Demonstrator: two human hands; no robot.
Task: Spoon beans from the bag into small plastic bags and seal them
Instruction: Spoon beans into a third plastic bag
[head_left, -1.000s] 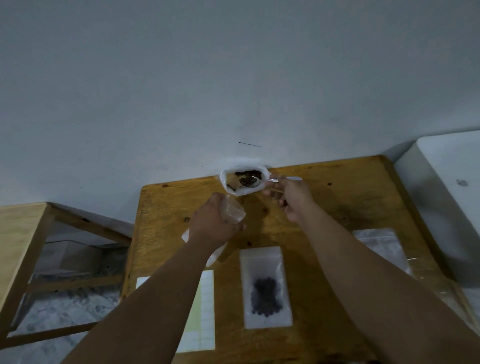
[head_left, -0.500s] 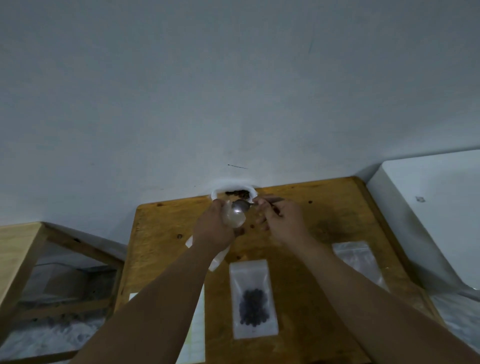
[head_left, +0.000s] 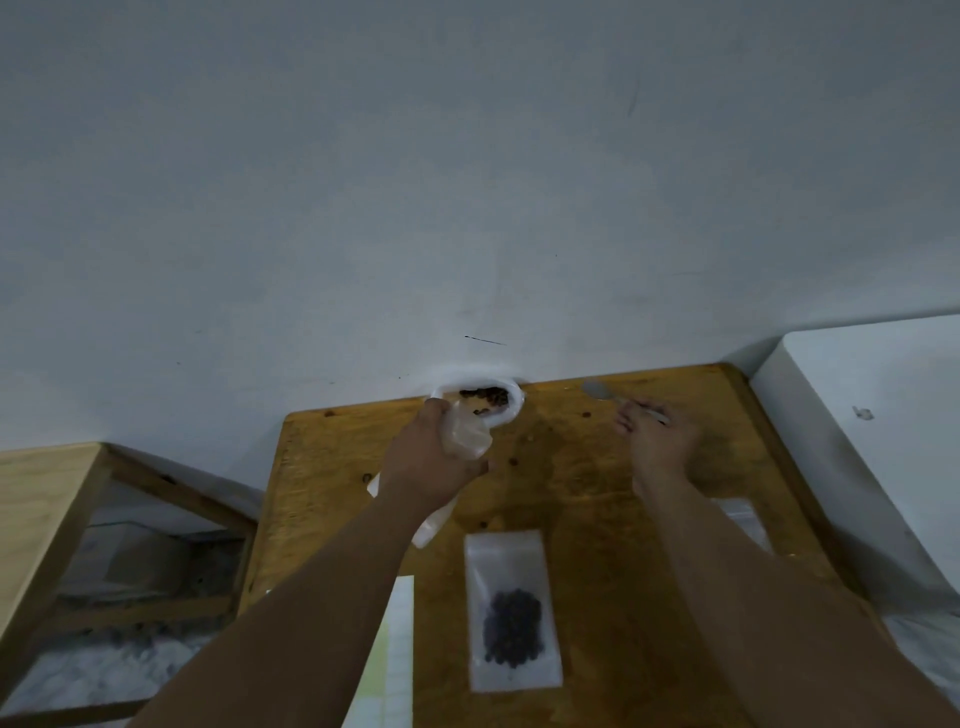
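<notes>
Dim, soft, slightly blurred wide-angle view

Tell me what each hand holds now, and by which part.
Left hand grips the small plastic bag around its middle, below the open mouth. Right hand holds the spoon by its handle, bowl pointing away.

small bag (head_left: 467, 435) in left hand (head_left: 434, 457)

Bare forearms (head_left: 322, 597), left hand (head_left: 431, 457), right hand (head_left: 657, 441).
</notes>
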